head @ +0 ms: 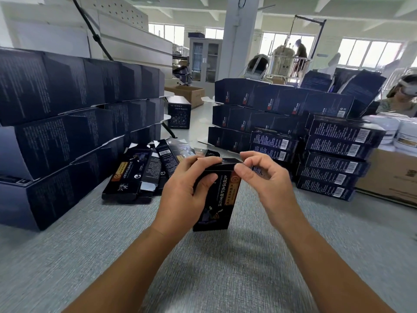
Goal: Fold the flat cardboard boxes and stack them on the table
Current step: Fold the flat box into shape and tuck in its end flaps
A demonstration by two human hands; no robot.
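Clamped box upright in left grip; pinched top flap with right grip. Judged risk: buckling of flap if tucked askew; crushing of walls from hard squeeze.

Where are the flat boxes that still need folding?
In the head view, the flat boxes lie on the table left of the box in the left hand, at the foot of the dark carton stack.
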